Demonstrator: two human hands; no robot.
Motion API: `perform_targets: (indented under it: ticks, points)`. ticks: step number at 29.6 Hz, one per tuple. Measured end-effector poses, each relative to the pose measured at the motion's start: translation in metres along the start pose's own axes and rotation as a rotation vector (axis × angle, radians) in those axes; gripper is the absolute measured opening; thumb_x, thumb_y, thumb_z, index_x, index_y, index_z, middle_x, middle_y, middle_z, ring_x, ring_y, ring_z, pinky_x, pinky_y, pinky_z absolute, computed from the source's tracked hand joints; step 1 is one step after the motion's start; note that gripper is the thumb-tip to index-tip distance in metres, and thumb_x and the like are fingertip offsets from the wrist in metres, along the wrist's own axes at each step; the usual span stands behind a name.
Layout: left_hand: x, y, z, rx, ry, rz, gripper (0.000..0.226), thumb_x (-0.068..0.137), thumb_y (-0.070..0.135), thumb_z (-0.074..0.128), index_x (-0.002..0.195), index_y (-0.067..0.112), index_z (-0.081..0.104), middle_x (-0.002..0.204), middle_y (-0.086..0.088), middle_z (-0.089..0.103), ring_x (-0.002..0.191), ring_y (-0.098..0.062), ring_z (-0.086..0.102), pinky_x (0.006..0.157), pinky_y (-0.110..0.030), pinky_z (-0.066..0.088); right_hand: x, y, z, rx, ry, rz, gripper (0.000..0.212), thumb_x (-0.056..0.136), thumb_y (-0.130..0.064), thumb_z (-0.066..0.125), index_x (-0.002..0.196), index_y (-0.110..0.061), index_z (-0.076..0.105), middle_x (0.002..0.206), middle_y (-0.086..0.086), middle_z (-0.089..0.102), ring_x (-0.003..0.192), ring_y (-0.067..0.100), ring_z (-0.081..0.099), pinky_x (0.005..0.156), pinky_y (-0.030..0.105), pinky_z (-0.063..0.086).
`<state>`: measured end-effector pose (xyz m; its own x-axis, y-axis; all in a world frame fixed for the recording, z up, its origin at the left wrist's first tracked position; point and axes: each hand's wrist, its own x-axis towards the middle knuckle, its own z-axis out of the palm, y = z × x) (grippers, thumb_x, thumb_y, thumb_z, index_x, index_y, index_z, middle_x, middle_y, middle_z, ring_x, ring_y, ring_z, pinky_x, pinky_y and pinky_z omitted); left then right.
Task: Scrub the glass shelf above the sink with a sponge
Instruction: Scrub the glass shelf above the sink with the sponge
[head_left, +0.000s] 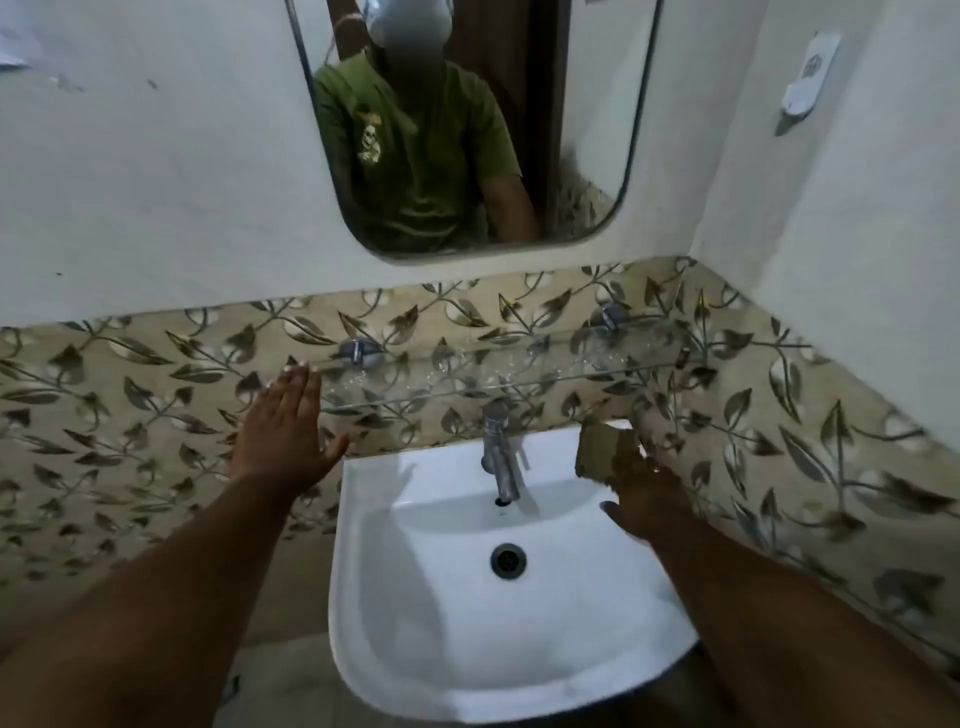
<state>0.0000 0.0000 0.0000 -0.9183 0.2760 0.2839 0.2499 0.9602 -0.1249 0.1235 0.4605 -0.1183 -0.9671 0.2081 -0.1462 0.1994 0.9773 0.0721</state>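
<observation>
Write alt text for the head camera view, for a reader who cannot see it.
A person's right hand holds a sponge just below a glass shelf, over a white sink with a metal tap. The open left hand is raised at the shelf's left end, below a mirror.

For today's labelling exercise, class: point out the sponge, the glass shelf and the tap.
sponge (597, 452), head view, on its exposed face above the right hand.
glass shelf (467, 376), head view, on the wet middle of the pane.
tap (501, 457), head view, on the metal body above the spout.
</observation>
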Motion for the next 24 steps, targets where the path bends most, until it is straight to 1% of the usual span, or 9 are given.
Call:
perform_targets:
  ticks: [4,6,9,15,17,20,22,23,24]
  points:
    - [0.004,0.003,0.006,-0.008,0.095,-0.007,0.093,0.088,0.053,0.061,0.157,0.002,0.022,0.164,-0.019,0.026,0.154,-0.03,0.02,0.125,-0.047,0.016,0.024,-0.005,-0.002,0.012,-0.056,-0.032,0.078,0.103,-0.057,0.043,0.164,-0.021,0.009,0.172,0.013,-0.001,0.158,0.032,0.009,0.126,0.04,0.015]
    - [0.005,0.008,0.016,-0.01,0.118,-0.002,0.09,0.089,0.052,0.057,0.156,0.001,0.025,0.163,-0.021,0.03,0.153,-0.032,0.023,0.125,-0.047,0.014,0.044,-0.006,0.004,0.003,-0.036,-0.087,0.077,0.103,-0.056,0.045,0.164,-0.023,0.011,0.172,0.011,-0.001,0.158,0.034,0.003,0.126,0.046,0.009]
    - [0.007,0.007,0.021,-0.005,0.167,0.016,0.088,0.086,0.05,0.05,0.154,-0.001,0.027,0.161,-0.023,0.032,0.151,-0.034,0.027,0.125,-0.05,0.017,0.069,-0.012,0.004,-0.009,-0.021,-0.105,0.074,0.102,-0.06,0.042,0.163,-0.026,0.018,0.171,0.009,0.008,0.157,0.032,0.011,0.125,0.052,0.011]
    - [0.01,0.004,0.024,0.012,0.18,0.016,0.086,0.085,0.051,0.047,0.155,0.003,0.028,0.161,-0.02,0.034,0.152,-0.031,0.027,0.125,-0.05,0.014,0.08,-0.014,0.028,0.092,-0.068,-0.031,0.07,0.106,-0.058,0.022,0.165,-0.024,0.007,0.172,0.01,-0.007,0.159,0.03,-0.005,0.126,0.052,-0.001]
    - [0.011,0.005,0.025,0.01,0.184,0.006,0.087,0.085,0.051,0.047,0.155,0.004,0.027,0.162,-0.019,0.032,0.152,-0.03,0.026,0.125,-0.051,0.014,0.08,-0.013,0.032,0.203,-0.036,-0.006,0.068,0.105,-0.055,0.018,0.164,-0.022,0.015,0.173,0.01,0.003,0.159,0.03,0.003,0.127,0.049,-0.002]
    - [0.007,0.002,0.027,0.016,0.178,-0.015,0.087,0.085,0.05,0.048,0.156,0.003,0.027,0.163,-0.019,0.031,0.153,-0.029,0.024,0.126,-0.051,0.014,0.08,-0.016,0.031,0.59,-0.062,0.086,0.051,0.111,-0.035,0.036,0.158,-0.018,0.035,0.169,0.005,0.026,0.155,0.024,0.021,0.125,0.039,0.011]
    - [0.006,0.001,0.028,0.02,0.177,-0.016,0.087,0.086,0.05,0.047,0.156,0.003,0.027,0.162,-0.019,0.031,0.153,-0.029,0.024,0.126,-0.051,0.014,0.078,-0.015,0.029,0.768,-0.009,0.179,0.046,0.111,-0.035,0.038,0.154,-0.02,0.045,0.165,0.005,0.035,0.151,0.026,0.031,0.123,0.038,0.022]
    - [0.006,0.0,0.028,0.02,0.179,-0.012,0.087,0.086,0.051,0.046,0.156,0.003,0.027,0.162,-0.02,0.031,0.153,-0.03,0.024,0.126,-0.051,0.014,0.076,-0.016,0.025,0.858,0.028,0.223,0.044,0.111,-0.034,0.04,0.15,-0.019,0.051,0.158,0.01,0.045,0.144,0.031,0.041,0.118,0.04,0.031]
    - [0.007,0.0,0.028,0.016,0.183,-0.01,0.087,0.086,0.051,0.045,0.155,0.002,0.027,0.162,-0.02,0.031,0.153,-0.03,0.024,0.125,-0.051,0.014,0.076,-0.015,0.021,0.977,0.056,0.261,0.04,0.111,-0.03,0.042,0.145,-0.016,0.057,0.142,0.018,0.059,0.126,0.037,0.056,0.104,0.043,0.044]
